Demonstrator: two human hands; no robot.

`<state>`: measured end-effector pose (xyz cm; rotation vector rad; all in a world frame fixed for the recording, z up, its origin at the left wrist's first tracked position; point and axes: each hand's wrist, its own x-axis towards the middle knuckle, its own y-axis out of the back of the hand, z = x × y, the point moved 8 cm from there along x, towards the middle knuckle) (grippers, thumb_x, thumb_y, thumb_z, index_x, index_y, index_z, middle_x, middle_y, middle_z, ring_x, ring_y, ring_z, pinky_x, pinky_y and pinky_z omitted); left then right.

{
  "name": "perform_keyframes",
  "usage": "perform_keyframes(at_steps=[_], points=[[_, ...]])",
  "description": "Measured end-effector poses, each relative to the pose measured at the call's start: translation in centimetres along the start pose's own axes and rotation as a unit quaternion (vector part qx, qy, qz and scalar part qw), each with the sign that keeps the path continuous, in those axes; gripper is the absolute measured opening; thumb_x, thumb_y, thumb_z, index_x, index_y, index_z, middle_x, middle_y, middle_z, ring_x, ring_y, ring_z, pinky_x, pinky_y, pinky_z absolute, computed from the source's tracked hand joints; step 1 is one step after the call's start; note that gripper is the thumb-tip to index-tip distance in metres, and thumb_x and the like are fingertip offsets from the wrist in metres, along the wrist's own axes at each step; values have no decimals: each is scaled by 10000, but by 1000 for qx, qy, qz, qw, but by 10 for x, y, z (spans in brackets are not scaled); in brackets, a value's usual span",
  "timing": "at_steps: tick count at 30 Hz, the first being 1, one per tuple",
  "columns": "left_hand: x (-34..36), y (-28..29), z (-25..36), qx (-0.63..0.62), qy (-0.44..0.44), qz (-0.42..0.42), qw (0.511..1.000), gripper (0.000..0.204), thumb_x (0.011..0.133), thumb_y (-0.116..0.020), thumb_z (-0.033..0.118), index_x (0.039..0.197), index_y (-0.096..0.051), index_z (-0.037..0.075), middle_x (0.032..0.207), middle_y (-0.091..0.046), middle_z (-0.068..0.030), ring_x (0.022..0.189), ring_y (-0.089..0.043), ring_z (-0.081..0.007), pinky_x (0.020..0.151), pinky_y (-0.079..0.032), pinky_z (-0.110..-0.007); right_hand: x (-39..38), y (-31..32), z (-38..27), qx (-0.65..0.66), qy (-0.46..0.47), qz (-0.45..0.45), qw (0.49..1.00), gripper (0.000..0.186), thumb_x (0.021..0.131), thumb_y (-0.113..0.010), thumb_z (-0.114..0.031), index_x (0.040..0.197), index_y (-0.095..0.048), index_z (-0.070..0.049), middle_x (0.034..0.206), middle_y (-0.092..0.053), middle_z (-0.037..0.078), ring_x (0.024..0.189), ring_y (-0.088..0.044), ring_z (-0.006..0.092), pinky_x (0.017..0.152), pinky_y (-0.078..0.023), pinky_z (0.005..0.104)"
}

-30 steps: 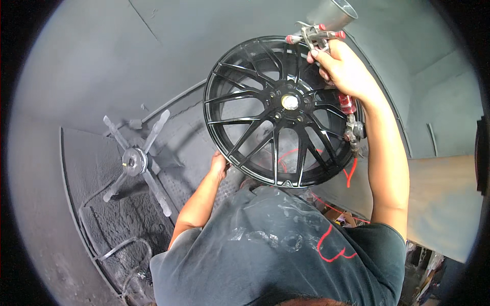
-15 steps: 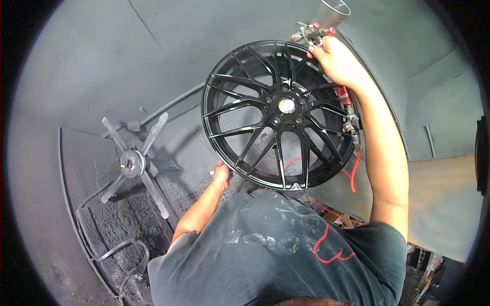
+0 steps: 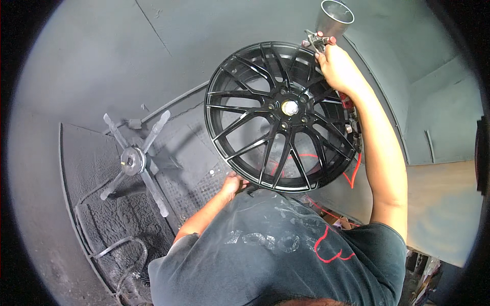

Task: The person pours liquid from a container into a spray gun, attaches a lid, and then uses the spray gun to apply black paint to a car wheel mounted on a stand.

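A glossy black multi-spoke wheel (image 3: 244,149) fills the middle, its face toward me, with a pale round centre (image 3: 290,107). My right hand (image 3: 338,65) is closed around a spray gun (image 3: 319,42) by the wheel's upper right rim. The gun's metal cup (image 3: 334,24) rises beyond my fingers, and its lower end is partly behind my forearm. At the lower left rim, my left hand (image 3: 235,184) has its fingers curled at the wheel's edge; the fingertips are partly hidden there.
A grey-coated stand with four-way arms (image 3: 133,161) is at the left. A red hose (image 3: 357,168) hangs from the gun and runs behind the wheel. Grey walls (image 3: 102,66) surround the area, with dark textured sheeting (image 3: 115,217) at lower left and clutter (image 3: 426,275) at lower right.
The wheel has turned counterclockwise. My left hand has moved right and nearer along its lower rim. The spray gun has shifted slightly right and nearer, with more of its cup showing.
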<state>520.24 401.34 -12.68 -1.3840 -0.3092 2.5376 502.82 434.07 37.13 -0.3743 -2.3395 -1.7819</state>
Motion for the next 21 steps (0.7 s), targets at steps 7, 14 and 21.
perform_keyframes(at_steps=[7, 14, 21], points=[[-36, -26, 25, 221, -32, 31, 974, 82, 948, -629, 78, 915, -704, 85, 856, -717, -14, 683, -652, -114, 578, -523, -267, -3, 5, -18, 118, -31, -60, 991, 313, 997, -543, -228, 965, -630, 70, 875, -682, 256, 856, -682, 396, 765, -503, 479], [26, -26, -30, 501, -262, -109, 818, 342, 821, -779, 173, 1139, -718, 66, 966, -756, -66, 854, -698, -190, 819, -561, -359, 12, 6, -31, 54, -22, -81, 995, 319, 991, -535, -218, 967, -635, 85, 877, -672, 274, 863, -674, 417, 799, -507, 482], [6, -17, -11, 497, 22, -100, 862, 336, 845, -734, 213, 1133, -719, 41, 1095, -746, -138, 1040, -693, -202, 883, -549, -339, 9, -12, -11, 5, -38, -76, 996, 285, 977, -561, -191, 994, -658, 77, 992, -670, 320, 1000, -669, 428, 912, -517, 470]])
